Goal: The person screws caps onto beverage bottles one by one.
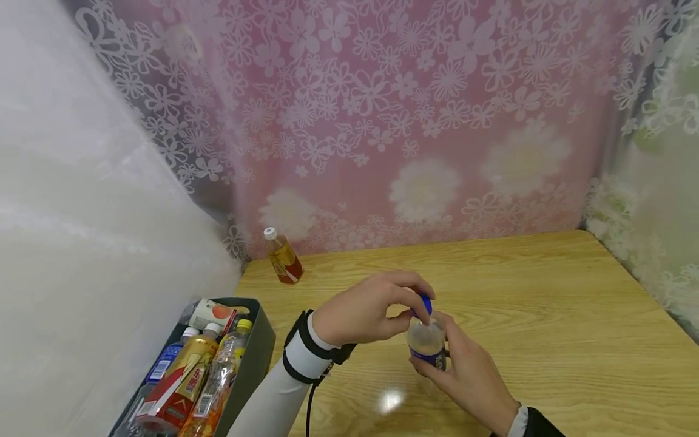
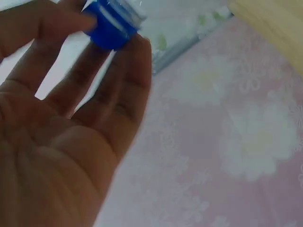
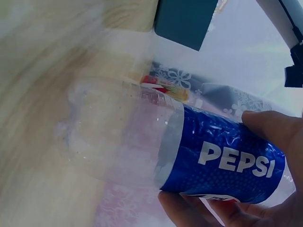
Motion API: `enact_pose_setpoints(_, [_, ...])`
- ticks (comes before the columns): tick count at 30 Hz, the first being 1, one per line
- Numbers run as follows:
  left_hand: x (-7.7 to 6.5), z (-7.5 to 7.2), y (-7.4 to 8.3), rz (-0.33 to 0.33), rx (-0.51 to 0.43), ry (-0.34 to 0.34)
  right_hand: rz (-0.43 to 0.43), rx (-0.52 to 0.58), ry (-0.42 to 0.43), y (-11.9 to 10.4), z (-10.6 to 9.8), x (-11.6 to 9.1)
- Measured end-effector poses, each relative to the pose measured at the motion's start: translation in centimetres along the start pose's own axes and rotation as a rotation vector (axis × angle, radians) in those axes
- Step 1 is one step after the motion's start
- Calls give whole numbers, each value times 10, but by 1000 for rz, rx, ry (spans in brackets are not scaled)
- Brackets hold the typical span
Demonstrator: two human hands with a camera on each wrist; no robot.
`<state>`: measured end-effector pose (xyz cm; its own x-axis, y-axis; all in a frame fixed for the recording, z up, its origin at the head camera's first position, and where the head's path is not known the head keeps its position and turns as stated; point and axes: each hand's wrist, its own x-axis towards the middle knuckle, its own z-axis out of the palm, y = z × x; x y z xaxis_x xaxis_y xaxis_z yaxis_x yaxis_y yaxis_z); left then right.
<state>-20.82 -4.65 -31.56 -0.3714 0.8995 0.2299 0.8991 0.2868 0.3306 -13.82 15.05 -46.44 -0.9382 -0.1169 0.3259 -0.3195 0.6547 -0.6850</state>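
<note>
My right hand (image 1: 469, 364) grips a clear plastic Pepsi bottle (image 3: 227, 153) round its blue label, with the thumb on one side and the fingers on the other. Inside, the clear lower part shows a few droplets and no drink. Thumb and fingers of my left hand (image 1: 377, 306) pinch the blue bottle cap (image 1: 422, 305) at the bottle's top. From the left wrist, the same blue cap (image 2: 111, 23) appears between the fingertips. In the head view the bottle (image 1: 427, 340) is held over the table, its neck partly hidden by the left fingers.
A dark green bin (image 1: 264, 340) full of several drink bottles stands at the lower left. One bottle of amber drink with a white cap (image 1: 285, 261) stands at the table's (image 1: 546, 315) back left corner. Flowered pink curtain (image 1: 349, 121) hangs behind the table. A black cable (image 1: 309, 413) hangs from my left wrist.
</note>
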Motion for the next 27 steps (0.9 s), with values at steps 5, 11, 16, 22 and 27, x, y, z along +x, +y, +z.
enact_pose_setpoints(5, [-3,1,2,-62,-28,97,-22,-21,1,-3,-1,1])
enact_pose_setpoints(11, [0,8,3,-167,183,178,-20,-9,-2,-4,1,-1])
enact_pose_setpoints(16, [0,10,2,-136,135,141,-20,-25,-3,-5,2,-2])
enact_pose_setpoints(22, [-3,8,1,-46,60,62,0,22,-29,-6,1,-3])
enact_pose_setpoints(27, [-4,7,1,26,-10,49,13,49,-42,-6,-1,-3])
